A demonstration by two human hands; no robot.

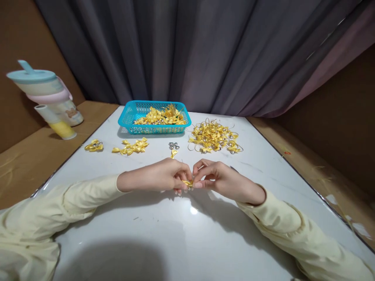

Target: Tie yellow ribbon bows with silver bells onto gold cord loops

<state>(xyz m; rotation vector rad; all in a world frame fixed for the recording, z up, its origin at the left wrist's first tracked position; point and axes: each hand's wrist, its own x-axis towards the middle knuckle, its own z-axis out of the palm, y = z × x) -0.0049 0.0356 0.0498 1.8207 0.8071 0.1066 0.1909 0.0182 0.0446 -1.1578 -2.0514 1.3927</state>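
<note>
Near the middle of the white table, my left hand [171, 175] pinches a small yellow ribbon bow [187, 182] from the left. Thumb and fingertips of my right hand [215, 177] close on the bow's other side, where a thin cord and a bit of silver show; the fingers hide much of it. Just beyond my left hand lies a single yellow bow [174, 153], with several small silver bells [174, 145] behind it. A pile of yellow bows with gold elastic loops [213, 134] sits past my right hand.
A blue plastic basket [123, 121] of yellow bows stands at the back. Loose bows [131, 147] and a small looped bundle [94, 145] lie to the left. On the left-hand ledge are a lidded tumbler [48, 88] and a spool of yellow thread [60, 128]. A grey curtain [175, 47] hangs behind.
</note>
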